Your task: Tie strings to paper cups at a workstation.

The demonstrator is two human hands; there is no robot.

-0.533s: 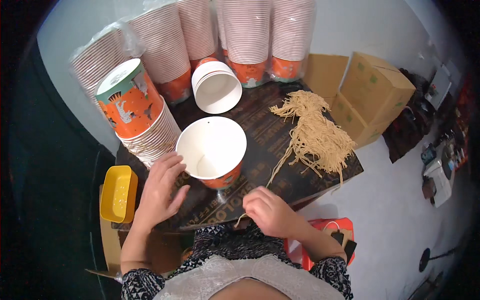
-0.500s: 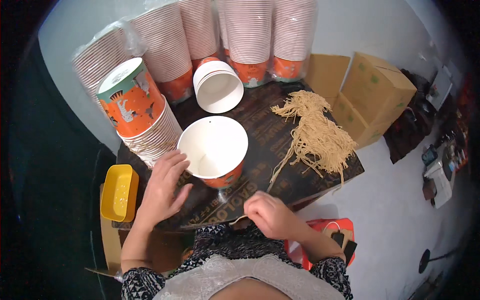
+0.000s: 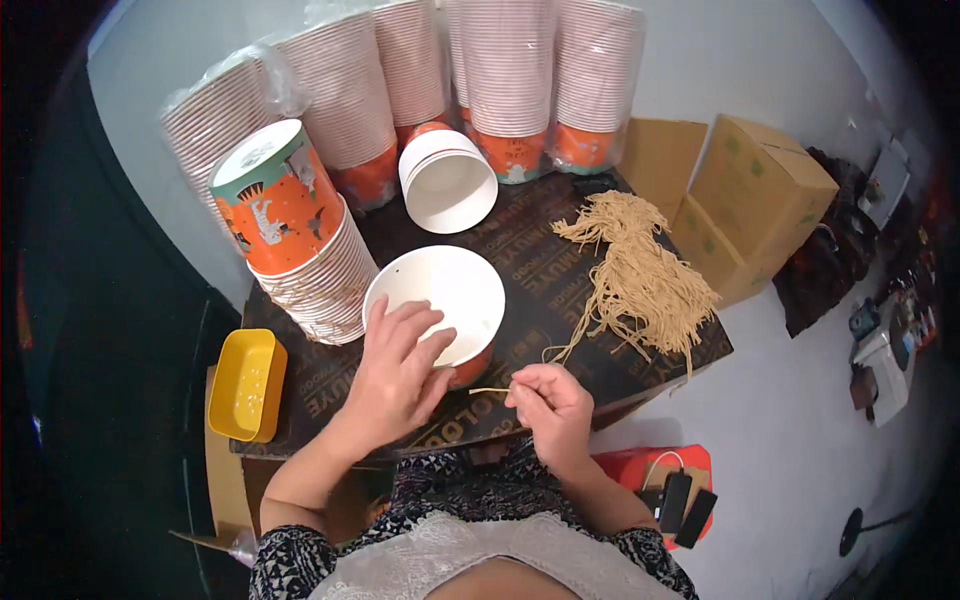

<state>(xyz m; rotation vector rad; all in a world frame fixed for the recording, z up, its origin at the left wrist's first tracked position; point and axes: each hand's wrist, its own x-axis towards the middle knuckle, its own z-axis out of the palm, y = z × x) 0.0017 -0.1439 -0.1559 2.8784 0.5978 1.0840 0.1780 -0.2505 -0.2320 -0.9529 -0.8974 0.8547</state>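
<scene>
Tabletop: dark printed board [image 3: 545, 245], pale wall [image 3: 740, 60] behind.
Left hand [image 3: 392, 372]: thumb and fingers parted at the near rim of the white-lined tub [image 3: 470, 300]; contact unclear.
Right hand [image 3: 552, 402]: pinching a tan cord [image 3: 489, 390] just right of the tub.
Hidden: tub's front, partly; tall cup stacks [image 3: 508, 70] cropped above.

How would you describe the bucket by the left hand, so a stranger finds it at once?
On the dark table, find the left hand near the front edge. It reaches over the bucket. Unlike the nested buckets lying sideways behind it, this single one stands mouth up.
</scene>
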